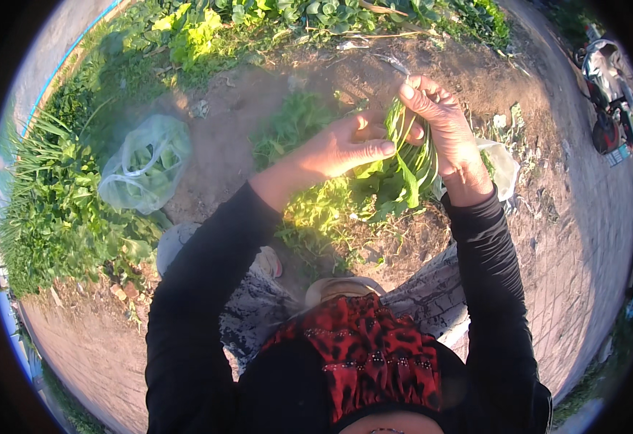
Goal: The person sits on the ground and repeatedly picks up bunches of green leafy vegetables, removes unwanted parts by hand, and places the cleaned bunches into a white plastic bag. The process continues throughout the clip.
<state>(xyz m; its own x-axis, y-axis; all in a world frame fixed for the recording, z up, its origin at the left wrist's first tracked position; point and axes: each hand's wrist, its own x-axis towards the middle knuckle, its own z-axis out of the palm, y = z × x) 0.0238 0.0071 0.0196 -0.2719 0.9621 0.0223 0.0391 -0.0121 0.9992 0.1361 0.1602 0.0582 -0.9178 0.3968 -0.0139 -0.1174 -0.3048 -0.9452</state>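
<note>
Currently, right hand (443,123) is clamped on the stems of a greens bunch (412,184), which sits at 2 o'clock from view centre, leaves hanging toward 7 o'clock. Left hand (345,145) is at the bunch's 9 o'clock side, thumb by the stems; fingertips partly hidden, so cannot tell whether its grip is closed. Loose greens (320,206) lie near centre. Clear bag (139,173), leaves inside: between 9 and 10 o'clock. Pale bag (504,168): between 2 and 3, beside right wrist.
</note>
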